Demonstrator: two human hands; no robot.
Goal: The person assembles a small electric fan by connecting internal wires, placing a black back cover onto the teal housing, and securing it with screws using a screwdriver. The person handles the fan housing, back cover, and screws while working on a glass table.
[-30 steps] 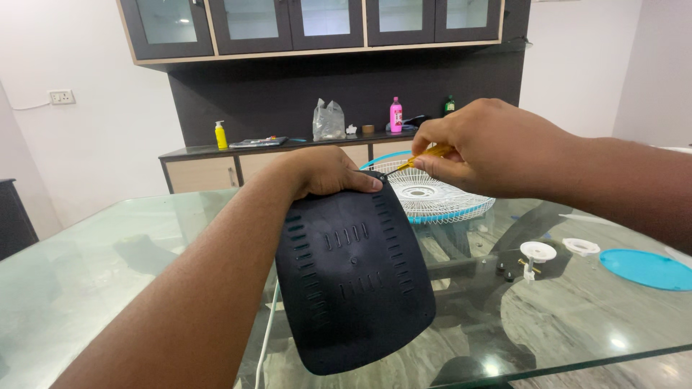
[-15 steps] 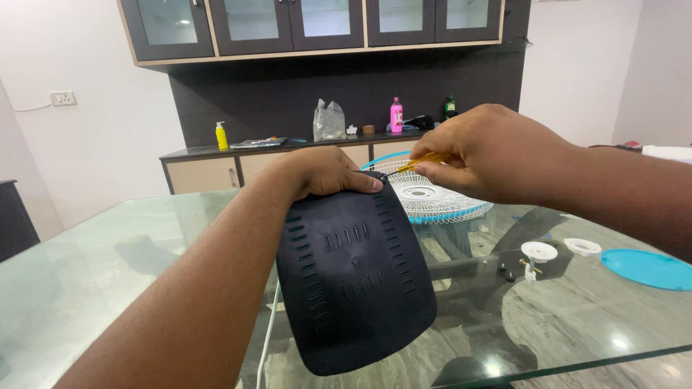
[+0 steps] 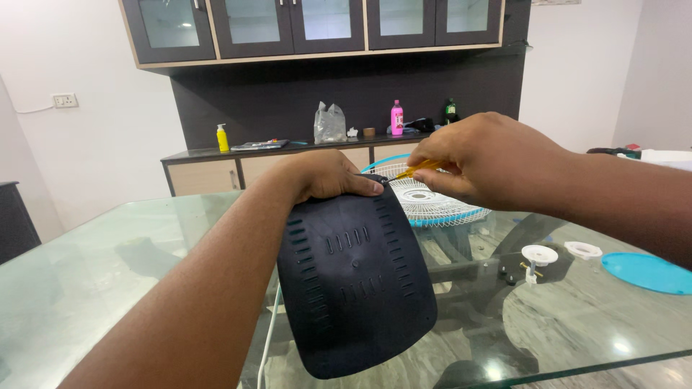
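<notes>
Left hand [image 3: 328, 175] gripping the top edge of the black cover [image 3: 355, 277], fingers curled over its rim, forearm stretching up from lower left. Right hand [image 3: 484, 158] pinching a yellow screwdriver [image 3: 412, 171], tip meeting the cover's upper right corner, just beside the left fingertips. Cover tilting upright over the glass table [image 3: 108, 266], lower edge nearing the table's front edge. Fan grille [image 3: 443, 205] lying just behind the hands. White caps [image 3: 538, 253] and blue disc [image 3: 645, 272] sitting well apart to the right. Open glass spreading to the left.
</notes>
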